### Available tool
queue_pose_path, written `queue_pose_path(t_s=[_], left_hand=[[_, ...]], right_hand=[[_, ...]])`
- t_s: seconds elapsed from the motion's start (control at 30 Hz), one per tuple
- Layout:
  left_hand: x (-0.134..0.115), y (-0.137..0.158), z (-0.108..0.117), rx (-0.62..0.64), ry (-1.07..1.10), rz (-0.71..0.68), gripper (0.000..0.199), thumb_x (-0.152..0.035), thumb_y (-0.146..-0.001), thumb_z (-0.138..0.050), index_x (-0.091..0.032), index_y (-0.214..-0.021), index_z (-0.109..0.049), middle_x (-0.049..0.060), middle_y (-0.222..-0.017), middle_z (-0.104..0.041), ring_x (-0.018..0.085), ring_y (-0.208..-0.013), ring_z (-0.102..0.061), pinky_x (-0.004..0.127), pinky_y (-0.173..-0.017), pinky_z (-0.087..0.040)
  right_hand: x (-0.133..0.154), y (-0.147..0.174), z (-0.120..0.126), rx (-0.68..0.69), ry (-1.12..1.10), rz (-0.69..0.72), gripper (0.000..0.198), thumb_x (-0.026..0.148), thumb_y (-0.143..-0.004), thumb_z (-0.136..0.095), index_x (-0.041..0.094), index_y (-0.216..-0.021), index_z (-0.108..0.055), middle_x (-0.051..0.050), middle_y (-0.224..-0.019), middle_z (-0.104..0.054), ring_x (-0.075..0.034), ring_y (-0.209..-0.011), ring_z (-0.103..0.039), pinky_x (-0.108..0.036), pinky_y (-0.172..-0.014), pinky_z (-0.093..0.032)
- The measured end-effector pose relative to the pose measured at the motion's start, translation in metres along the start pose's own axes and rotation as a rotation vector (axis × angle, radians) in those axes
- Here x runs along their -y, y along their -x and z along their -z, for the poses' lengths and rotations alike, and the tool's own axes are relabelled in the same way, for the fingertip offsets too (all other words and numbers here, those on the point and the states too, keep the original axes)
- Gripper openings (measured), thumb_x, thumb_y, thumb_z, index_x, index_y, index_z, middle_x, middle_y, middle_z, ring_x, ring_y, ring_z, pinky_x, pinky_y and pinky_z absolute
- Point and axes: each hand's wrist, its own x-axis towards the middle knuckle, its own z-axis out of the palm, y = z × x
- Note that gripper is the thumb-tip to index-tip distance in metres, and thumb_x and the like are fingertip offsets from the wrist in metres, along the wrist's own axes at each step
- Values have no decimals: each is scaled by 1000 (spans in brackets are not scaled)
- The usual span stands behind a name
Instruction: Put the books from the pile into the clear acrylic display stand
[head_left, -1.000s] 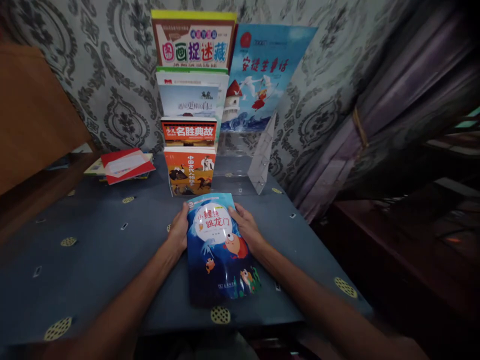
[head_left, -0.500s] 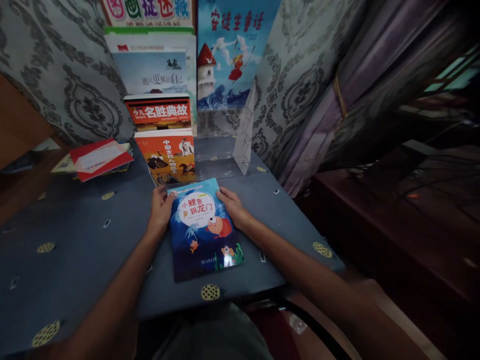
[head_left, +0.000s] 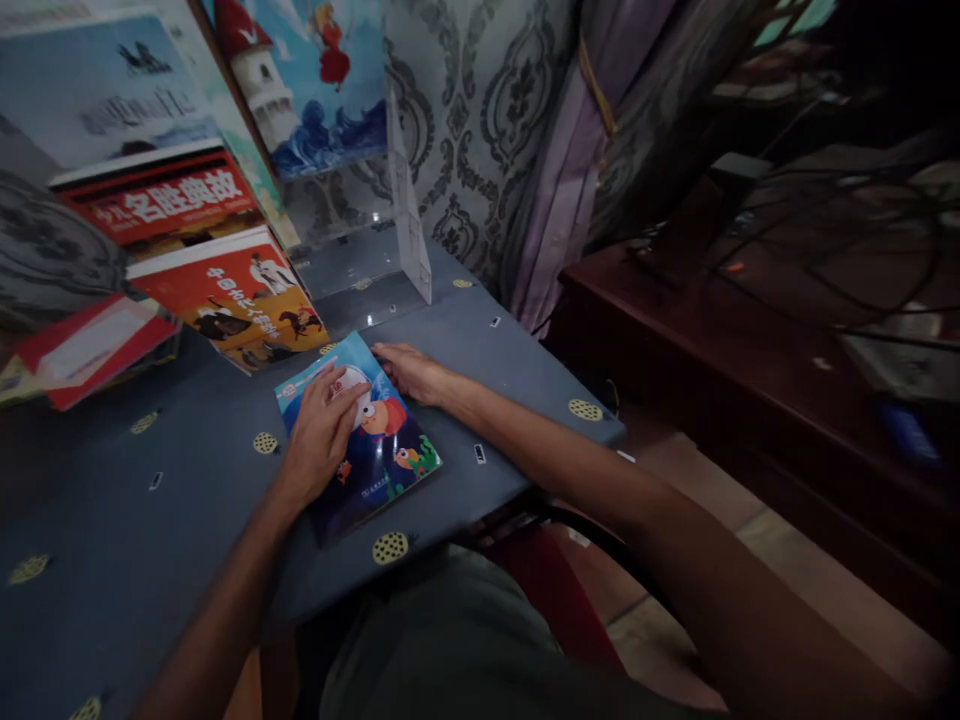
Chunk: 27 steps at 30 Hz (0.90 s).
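Observation:
A blue children's picture book (head_left: 390, 455) with orange fish on its cover lies on the table near the front edge, turned slightly askew. My left hand (head_left: 321, 435) rests flat across the left part of the cover, fingers stretched out, hiding most of the title. At the book's upper right edge is my right hand (head_left: 411, 372), its fingers curled against that edge; the fingertips are partly hidden. Behind the book, a clear plastic display rack (head_left: 409, 225) holds an orange book (head_left: 247, 310), a red book (head_left: 176, 200) and more books above.
A small pile topped by a red booklet (head_left: 97, 345) lies on the left of the blue patterned table (head_left: 210, 520). To the right stands a dark red cabinet (head_left: 675, 350) with tangled black cables on it. A purple curtain (head_left: 559, 180) hangs behind the table's right corner.
My view has swung to the right. My left hand has moved from the book's left edge onto its cover. My right hand stays at the right edge, its fingers more curled.

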Motion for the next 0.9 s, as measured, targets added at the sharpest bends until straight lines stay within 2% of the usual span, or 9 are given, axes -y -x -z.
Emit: queue_pose_path(t_s=[0.13, 0.27, 0.37, 0.47, 0.53, 0.63, 0.77, 0.9], left_hand=[[-15, 1, -7, 102, 3, -99, 37, -37, -104, -40, -30, -130, -65, 9, -151, -48, 30, -148, -34, 60, -118, -31], [-29, 6, -13, 159, 12, -150, 36, -38, -104, -41, -33, -132, -63, 7, -154, -45, 29, -150, -32, 61, -119, -30], [-35, 8, -14, 179, 30, -117, 37, -41, -103, -44, -33, -135, -60, 7, -155, -44, 30, -149, -33, 62, -119, -31], [-33, 8, -12, 116, 65, -6, 41, -43, -102, -44, -27, -139, -55, 11, -153, -47, 29, -146, -38, 58, -120, -31], [-28, 6, -9, 36, 116, 77, 42, -44, -102, -44, -25, -138, -54, 12, -151, -50, 28, -144, -42, 54, -121, -32], [-21, 3, -4, -72, 209, 163, 41, -46, -101, -45, -23, -133, -57, 12, -146, -54, 26, -140, -47, 49, -119, -34], [-21, 1, 0, -173, 299, 218, 41, -51, -100, -46, -22, -124, -60, 12, -144, -57, 26, -137, -49, 46, -118, -36], [-23, 2, 0, -238, 378, 261, 39, -53, -99, -48, -23, -119, -62, 10, -138, -61, 27, -135, -52, 46, -117, -36]], right_hand=[[2, -1, -3, -23, -10, -28, 28, 36, -104, -50, 18, -85, -57, 3, -60, -60, -10, -48, -53, -18, -48, -43], [3, -2, -5, -24, 1, -26, 27, 30, -105, -45, 18, -84, -56, 2, -62, -59, -11, -51, -54, -21, -51, -46], [6, 1, -4, -8, 24, -30, 31, 23, -104, -45, 18, -75, -52, 4, -56, -54, -10, -47, -50, -19, -49, -45], [13, 7, 1, 68, 47, -49, 32, 19, -103, -45, 18, -72, -51, 5, -53, -51, -10, -45, -51, -18, -46, -46], [18, 11, 6, 164, 63, -60, 25, 25, -103, -47, 17, -82, -57, 2, -59, -59, -12, -50, -59, -19, -46, -50], [20, 16, 10, 296, 77, -50, 12, 27, -100, -55, 19, -106, -62, 0, -72, -69, -14, -59, -66, -21, -50, -56], [17, 20, 7, 409, 17, -2, 39, 19, -93, -63, 23, -131, -56, 2, -80, -72, -13, -64, -69, -22, -57, -61], [14, 25, 1, 502, -48, 10, 55, 15, -91, -65, 23, -143, -48, 2, -81, -72, -13, -67, -71, -25, -65, -63]])
